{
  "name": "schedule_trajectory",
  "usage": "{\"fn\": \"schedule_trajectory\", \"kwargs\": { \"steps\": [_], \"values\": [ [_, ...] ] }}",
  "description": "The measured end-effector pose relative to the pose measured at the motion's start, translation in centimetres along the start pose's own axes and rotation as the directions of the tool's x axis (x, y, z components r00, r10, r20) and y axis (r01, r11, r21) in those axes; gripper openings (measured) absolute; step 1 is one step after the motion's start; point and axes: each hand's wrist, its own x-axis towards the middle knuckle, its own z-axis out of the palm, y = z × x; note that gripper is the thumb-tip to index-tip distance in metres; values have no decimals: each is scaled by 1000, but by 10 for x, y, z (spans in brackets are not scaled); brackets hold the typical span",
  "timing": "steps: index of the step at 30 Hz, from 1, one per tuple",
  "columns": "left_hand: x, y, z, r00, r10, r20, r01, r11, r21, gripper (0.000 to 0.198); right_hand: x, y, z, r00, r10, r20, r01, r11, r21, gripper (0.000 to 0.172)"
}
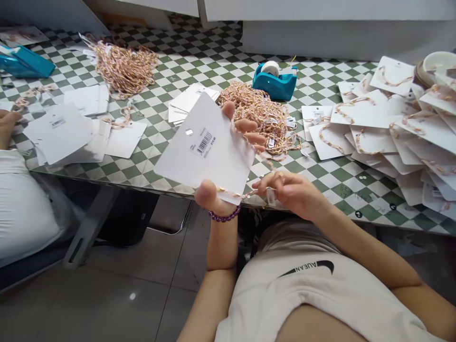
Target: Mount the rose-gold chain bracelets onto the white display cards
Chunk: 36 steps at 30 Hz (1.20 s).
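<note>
Lighting bright, even and diffuse, apparently from overhead, with soft shadows on the counter [149, 161] and deep shade beneath its edge, below the left grip [210, 199]. One small glare spot on the tile floor [132, 296], lower left of the grip. Wide-angle bending toward the frame edges; focus sharp overall.

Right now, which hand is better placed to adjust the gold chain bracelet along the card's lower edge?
The right hand: its fingers pinch the gold chain bracelet beside the white backing card, while the left hand is occupied holding that card up.
</note>
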Motion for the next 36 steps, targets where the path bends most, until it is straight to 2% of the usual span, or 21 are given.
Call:
{"fn": "schedule_trajectory", "kwargs": {
  "steps": [2,4,6,8,10,11,13,14,16,19,24,26,29,31,33,36],
  "values": [
    [-3,3,3,998,-11,-61,6,996,-89,102,-1,-1,-7,996,-20,-86,40,971,236,43],
    [-3,3,6,996,-31,-88,15,983,-185,88,-2,-1,-15,978,-68,-197,129,939,318,33],
    [-1,1,8,996,-50,-76,28,966,-258,77,-4,-2,-21,947,-148,-286,224,941,255,21],
    [0,-2,10,996,-54,-67,32,958,-286,69,-7,-9,-27,904,-299,-307,328,944,47,13],
    [1,-4,10,997,-60,-41,46,955,-292,64,-11,-21,-31,851,-488,-194,423,856,-298,18],
    [2,-4,9,998,-64,-19,55,950,-306,64,-13,-29,-33,832,-550,-78,452,752,-481,21],
    [2,-3,8,995,-85,46,96,930,-354,66,-17,-48,-36,821,-539,189,483,478,-734,26],
    [2,-1,7,992,-102,79,125,918,-377,68,-19,-57,-37,821,-490,292,498,366,-786,29],
    [1,2,9,986,-121,114,158,898,-411,72,-20,-72,-39,819,-412,400,523,249,-815,31],
    [0,4,17,992,-96,87,125,889,-441,72,-17,-85,-40,817,-406,410,516,199,-833,26],
    [-5,1,29,993,-116,28,114,853,-509,57,-3,-92,-40,776,-426,465,534,51,-844,20],
    [-7,0,30,989,-139,44,141,844,-517,53,5,-95,-40,771,-402,494,549,24,-836,18],
    [-8,-2,30,970,-171,172,238,811,-535,50,19,-101,-42,771,-360,525,580,56,-813,17],
    [-6,-7,29,948,-172,268,295,792,-535,48,29,-106,-46,819,-313,482,545,156,-824,17],
    [-2,-15,28,928,-179,325,328,805,-494,48,39,-111,-51,891,-239,386,442,263,-857,23],
    [1,-27,24,893,-230,387,380,845,-376,50,50,-117,-61,949,-77,306,314,331,-890,37]
  ]
}}
